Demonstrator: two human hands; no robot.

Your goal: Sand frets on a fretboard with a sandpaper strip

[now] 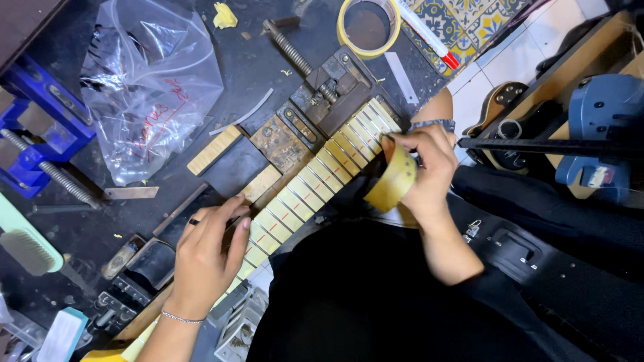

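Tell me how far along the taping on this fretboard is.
Most of the fretboard already wears yellow tape between its frets. The right hand holds the tape roll at the far end, while the left hand presses the near end. Only that last far stretch looks unfinished.

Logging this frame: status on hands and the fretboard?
Left hand flat on taped fretboard. Right hand grips tape roll at the far end. Nothing blocking.
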